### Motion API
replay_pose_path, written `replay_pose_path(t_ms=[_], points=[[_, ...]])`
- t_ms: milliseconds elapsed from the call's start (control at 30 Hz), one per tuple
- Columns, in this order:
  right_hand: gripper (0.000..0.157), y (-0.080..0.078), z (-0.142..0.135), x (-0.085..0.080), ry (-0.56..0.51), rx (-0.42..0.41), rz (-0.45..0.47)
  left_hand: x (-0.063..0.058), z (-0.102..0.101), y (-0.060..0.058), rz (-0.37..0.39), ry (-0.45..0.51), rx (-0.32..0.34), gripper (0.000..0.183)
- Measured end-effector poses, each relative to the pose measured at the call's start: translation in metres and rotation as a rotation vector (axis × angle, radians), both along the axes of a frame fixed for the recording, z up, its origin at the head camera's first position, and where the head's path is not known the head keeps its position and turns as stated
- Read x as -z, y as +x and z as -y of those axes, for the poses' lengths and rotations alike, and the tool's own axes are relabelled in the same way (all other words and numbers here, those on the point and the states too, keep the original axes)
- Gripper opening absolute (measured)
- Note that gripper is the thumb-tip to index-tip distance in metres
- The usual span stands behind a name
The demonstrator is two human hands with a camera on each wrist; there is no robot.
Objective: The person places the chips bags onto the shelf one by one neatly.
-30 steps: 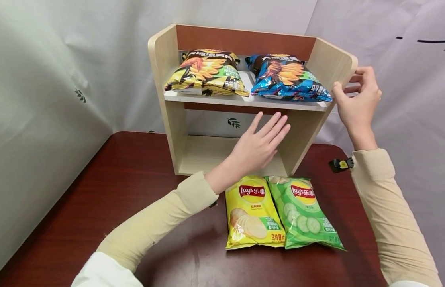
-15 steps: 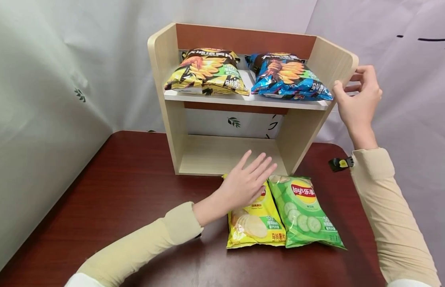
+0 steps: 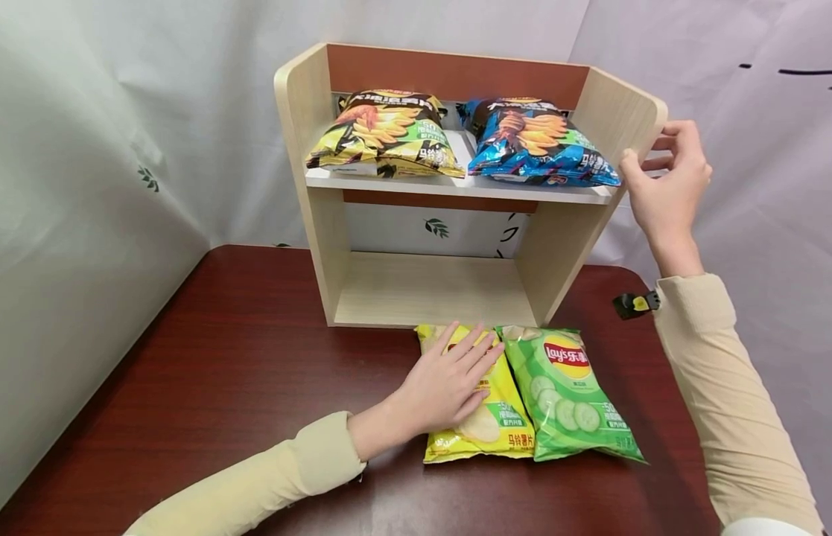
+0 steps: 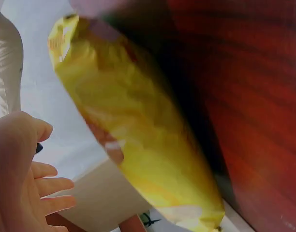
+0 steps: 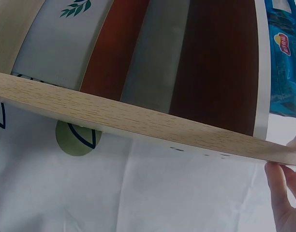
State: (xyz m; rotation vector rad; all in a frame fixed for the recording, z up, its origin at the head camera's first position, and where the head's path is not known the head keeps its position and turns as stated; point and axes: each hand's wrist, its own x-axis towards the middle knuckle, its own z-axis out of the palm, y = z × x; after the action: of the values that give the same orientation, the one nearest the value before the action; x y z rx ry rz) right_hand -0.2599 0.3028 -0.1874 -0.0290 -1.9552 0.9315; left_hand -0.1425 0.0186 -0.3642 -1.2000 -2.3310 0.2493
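Note:
My left hand (image 3: pixel 442 387) is over a yellow Lay's chip bag (image 3: pixel 506 409), fingers straight and spread, covering the upper part of its print. In the left wrist view a gap shows between the palm and the bag's upper face. A green cucumber-print chip bag (image 3: pixel 566 394) lies against its right side. Higher up on the right, my right hand (image 3: pixel 673 186) grips the front edge of the right side panel of a small wooden shelf (image 3: pixel 449 187). The right wrist view shows thumb and fingers on either side of that panel edge (image 5: pixel 138 116).
On the shelf's upper board lie a black-and-yellow chip bag (image 3: pixel 389 138) at left and a blue chip bag (image 3: pixel 532 145) at right. The lower board (image 3: pixel 429 290) sits just behind the Lay's bags. A dark red table (image 3: pixel 255 357) bears everything; pale sheeting hangs behind.
My left hand has come down and toward me, from in front of the shelf's lower opening to over the yellow chip bag. The right hand keeps its grip on the panel.

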Motion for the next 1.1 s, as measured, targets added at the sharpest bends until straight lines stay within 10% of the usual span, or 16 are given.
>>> replay_pose_path(t_ms=[733,1100], points=[[0.029,0.000,0.001,0.000,-0.002,0.000,0.001,0.030,-0.003,0.030,0.177,-0.224,0.044,0.077],[0.029,0.001,0.001,0.000,-0.001,0.014,0.004,0.031,-0.002,0.033,0.137,-0.276,0.015,0.070]])
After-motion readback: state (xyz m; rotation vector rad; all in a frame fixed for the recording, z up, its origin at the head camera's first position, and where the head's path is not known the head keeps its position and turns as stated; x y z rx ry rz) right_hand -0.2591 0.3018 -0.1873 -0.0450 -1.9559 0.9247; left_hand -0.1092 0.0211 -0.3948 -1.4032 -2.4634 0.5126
